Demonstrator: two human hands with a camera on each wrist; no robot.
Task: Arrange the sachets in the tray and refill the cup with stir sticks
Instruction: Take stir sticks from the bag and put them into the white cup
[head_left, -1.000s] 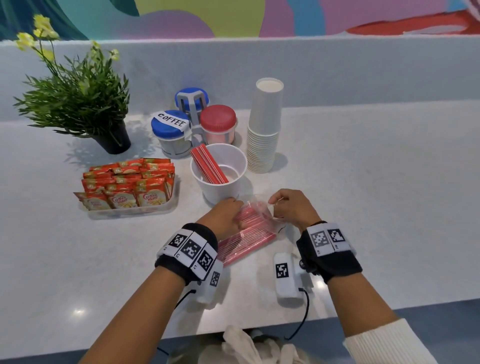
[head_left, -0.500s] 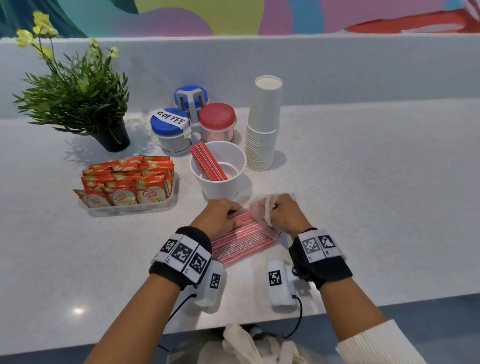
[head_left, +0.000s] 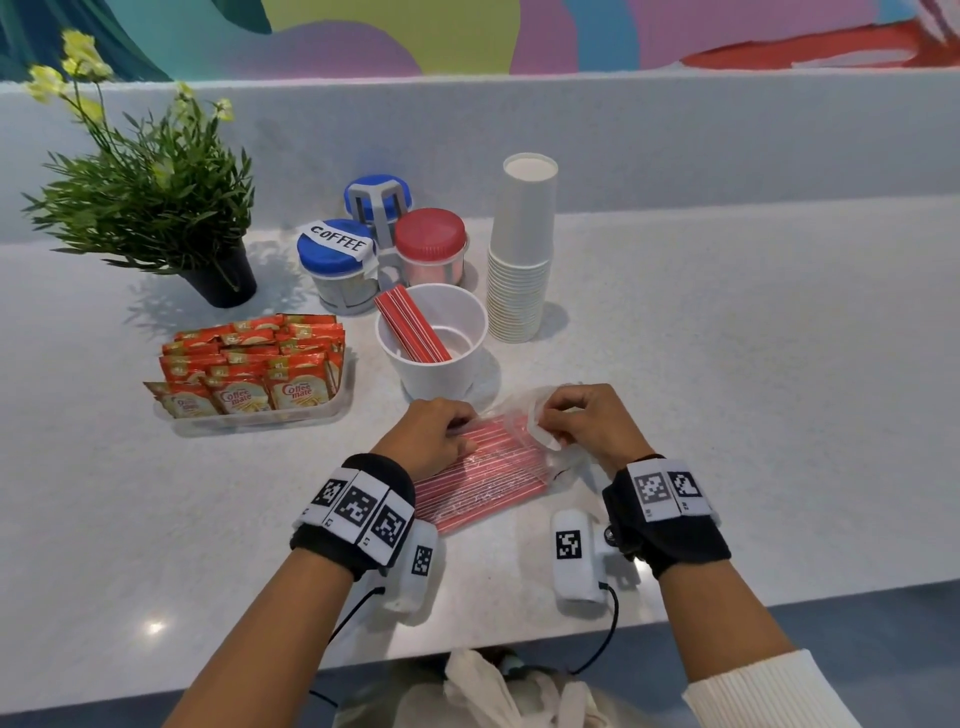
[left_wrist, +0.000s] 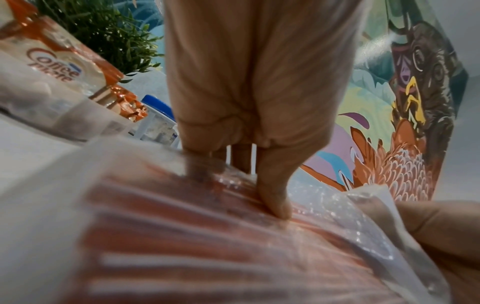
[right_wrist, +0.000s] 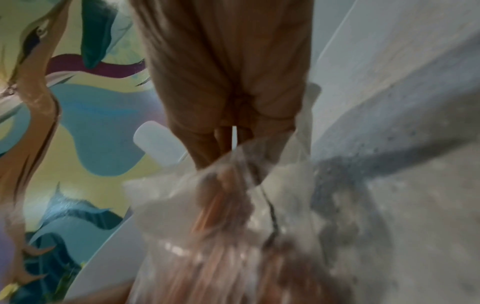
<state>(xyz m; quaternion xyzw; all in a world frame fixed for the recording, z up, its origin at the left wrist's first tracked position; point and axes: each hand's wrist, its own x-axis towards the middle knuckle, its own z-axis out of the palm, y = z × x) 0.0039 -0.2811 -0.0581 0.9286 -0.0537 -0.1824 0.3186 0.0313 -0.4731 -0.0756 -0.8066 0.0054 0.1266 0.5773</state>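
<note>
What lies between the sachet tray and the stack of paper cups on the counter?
The white cup stands there, holding a few red stir sticks that lean against its left rim, between tray and cup stack; seen in the head view.

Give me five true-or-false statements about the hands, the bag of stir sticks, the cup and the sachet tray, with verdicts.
1. The left hand presses on the plastic bag of stir sticks. True.
2. The right hand holds a paper cup. False: it pinches the bag's open end.
3. The white cup is empty. False: stir sticks lean inside it.
4. The Coffee-mate sachets stand in the clear tray. True.
5. The bag lies inside the tray. False: it lies on the counter.
</note>
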